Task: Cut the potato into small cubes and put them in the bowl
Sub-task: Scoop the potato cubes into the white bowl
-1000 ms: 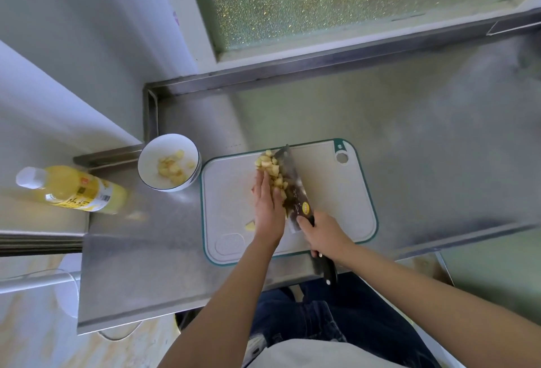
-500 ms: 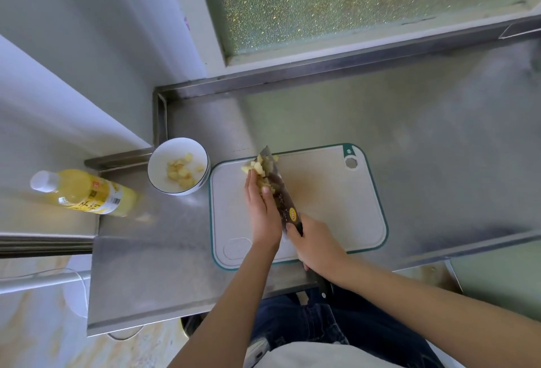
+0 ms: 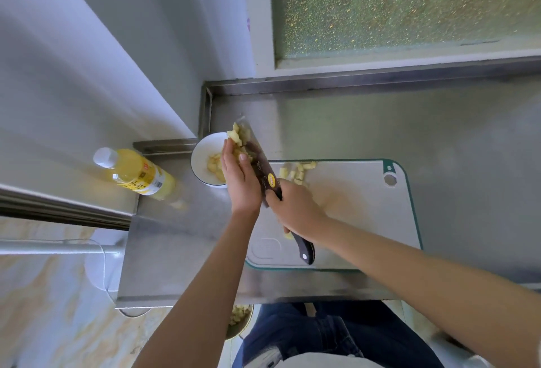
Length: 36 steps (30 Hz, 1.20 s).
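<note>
A pile of pale yellow potato cubes (image 3: pixel 239 140) rests on the flat of a dark cleaver blade (image 3: pixel 261 163), held over the white bowl (image 3: pixel 202 151). My left hand (image 3: pixel 240 180) presses flat against the cubes, pinning them to the blade. My right hand (image 3: pixel 295 209) grips the cleaver's black handle (image 3: pixel 306 250). More cubes (image 3: pixel 215 164) lie inside the bowl. A few loose cubes (image 3: pixel 297 173) stay on the white cutting board (image 3: pixel 357 206) with its green rim.
A yellow bottle (image 3: pixel 136 174) lies on its side left of the bowl. The steel counter (image 3: pixel 439 133) has a raised back rim under a frosted window. A container with potato scraps (image 3: pixel 238 319) sits below the counter's front edge.
Both hands lifted the cleaver with the cubes off the board and carried it left, over the bowl. A few cubes stayed behind on the board.
</note>
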Each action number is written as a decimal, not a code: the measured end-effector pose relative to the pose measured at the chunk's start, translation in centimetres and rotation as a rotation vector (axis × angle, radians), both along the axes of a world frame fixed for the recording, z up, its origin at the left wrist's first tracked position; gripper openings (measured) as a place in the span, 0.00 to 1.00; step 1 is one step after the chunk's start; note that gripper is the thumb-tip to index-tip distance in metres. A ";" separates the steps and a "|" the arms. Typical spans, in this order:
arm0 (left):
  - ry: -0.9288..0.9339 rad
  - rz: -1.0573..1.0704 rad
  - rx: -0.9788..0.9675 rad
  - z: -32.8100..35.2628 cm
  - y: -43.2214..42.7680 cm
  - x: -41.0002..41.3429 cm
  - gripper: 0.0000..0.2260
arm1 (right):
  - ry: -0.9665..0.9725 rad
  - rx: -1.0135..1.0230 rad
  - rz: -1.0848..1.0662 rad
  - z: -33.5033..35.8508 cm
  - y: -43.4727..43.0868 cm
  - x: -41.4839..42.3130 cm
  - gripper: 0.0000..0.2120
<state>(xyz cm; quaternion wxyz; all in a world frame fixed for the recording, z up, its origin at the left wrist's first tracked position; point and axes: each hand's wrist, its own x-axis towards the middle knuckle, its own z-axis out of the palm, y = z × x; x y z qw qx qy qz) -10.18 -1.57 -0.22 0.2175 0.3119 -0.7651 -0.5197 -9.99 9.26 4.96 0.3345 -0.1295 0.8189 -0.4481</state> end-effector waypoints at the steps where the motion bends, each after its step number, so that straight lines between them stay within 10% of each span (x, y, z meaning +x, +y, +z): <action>1: -0.010 0.007 -0.013 0.0 -0.7 -0.2 0.18 | 0.000 0.000 0.008 0.1 -0.6 -0.3 0.10; 17: -0.254 0.104 -0.103 -0.6 -5.2 -1.3 0.19 | -0.183 0.041 -0.068 -0.9 -4.1 -1.9 0.13; 23: -0.166 -0.325 -0.467 -0.1 -4.1 -1.1 0.21 | -0.288 -0.018 -0.092 -0.8 -3.5 -1.9 0.13; 36: -0.382 -0.281 -0.314 -1.3 -7.1 -0.7 0.21 | -0.416 -0.089 -0.115 0.7 -0.4 -2.0 0.18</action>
